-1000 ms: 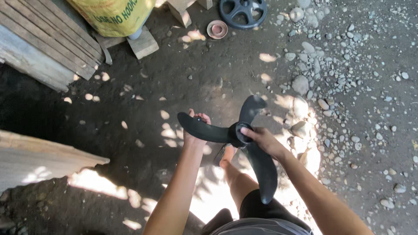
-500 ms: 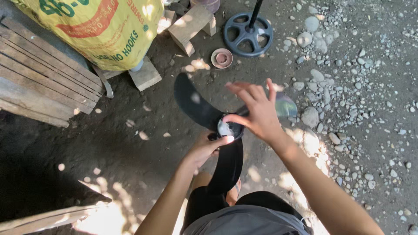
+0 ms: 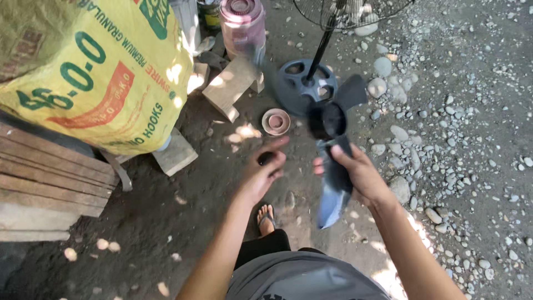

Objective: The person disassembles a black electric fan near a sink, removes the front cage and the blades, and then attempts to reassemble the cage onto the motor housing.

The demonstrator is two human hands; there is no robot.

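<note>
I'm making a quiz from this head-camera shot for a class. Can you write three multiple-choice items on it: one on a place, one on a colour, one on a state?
1. Where is the round fan base?
A. On the ground ahead of the hands
B. On the wooden planks
C. In the left hand

2. What colour is the big sack?
A. Blue
B. Yellow
C. White

3. How is the fan blade held?
A. Lying on the ground
B. Gripped in the right hand
C. Held by both hands

Key: 1 A, it sits on dirt beside the stones. 2 B, yellow with green and orange print. 3 B, the left hand holds only a small dark part.
</note>
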